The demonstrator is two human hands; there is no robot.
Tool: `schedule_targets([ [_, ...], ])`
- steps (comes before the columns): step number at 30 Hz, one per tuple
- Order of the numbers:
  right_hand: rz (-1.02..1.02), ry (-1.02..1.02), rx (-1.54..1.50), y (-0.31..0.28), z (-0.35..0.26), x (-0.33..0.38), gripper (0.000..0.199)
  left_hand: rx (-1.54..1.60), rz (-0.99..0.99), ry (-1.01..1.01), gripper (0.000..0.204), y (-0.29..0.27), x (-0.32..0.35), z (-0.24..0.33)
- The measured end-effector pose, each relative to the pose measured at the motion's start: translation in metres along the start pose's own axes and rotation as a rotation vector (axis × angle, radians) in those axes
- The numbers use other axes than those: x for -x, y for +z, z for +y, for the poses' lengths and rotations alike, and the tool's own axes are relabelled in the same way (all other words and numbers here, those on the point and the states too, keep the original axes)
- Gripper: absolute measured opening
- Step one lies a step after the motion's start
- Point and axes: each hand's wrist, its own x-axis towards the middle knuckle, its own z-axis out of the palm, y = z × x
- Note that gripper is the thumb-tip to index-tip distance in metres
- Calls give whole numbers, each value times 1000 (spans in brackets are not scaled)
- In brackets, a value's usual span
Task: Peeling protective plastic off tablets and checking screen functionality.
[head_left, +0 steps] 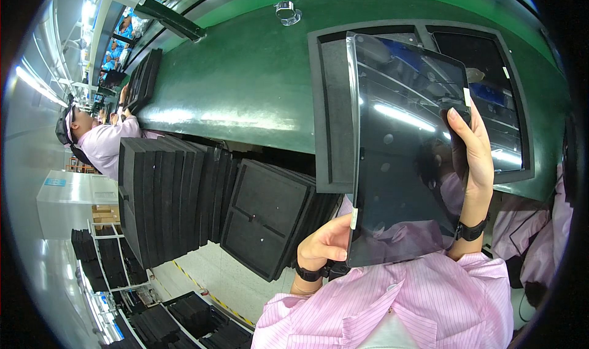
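I hold a dark, glossy glass panel point(392, 158) upright in front of my chest, tilted a little, with lamps mirrored in it. My left hand point(325, 243) grips its lower left edge, beside a small pale tab. At the right edge my right hand point(477, 146) is closed on it, the thumb on the near face and the other fingers behind, below another pale tab. Behind the panel, a black two-compartment foam tray point(325, 128) lies on the green table. A similar glass panel point(500, 119) sits in its right compartment. The left compartment is partly hidden by the panel I hold.
The green table point(245, 85) runs to the far left, with a small shiny ring-shaped object point(287, 12) at its back. Stacked black foam trays point(162, 195) and another stack point(264, 220) stand at the near left. Co-workers sit at the left point(107, 143) and right point(540, 244).
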Motion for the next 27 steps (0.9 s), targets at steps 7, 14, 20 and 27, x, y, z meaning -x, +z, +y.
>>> schedule_targets([
  [7,-10,-12,3,-1,1,-1,48,13,-38,16,75,-4,0,-1],
  [14,-11,-10,4,-4,3,-2,50,-11,-31,35,73,-4,3,-3],
  [20,-7,-29,-2,0,1,0,49,-28,-80,46,74,-8,3,-4],
  [27,-39,-17,13,-1,2,-2,48,-43,-63,11,73,-7,4,-3],
])
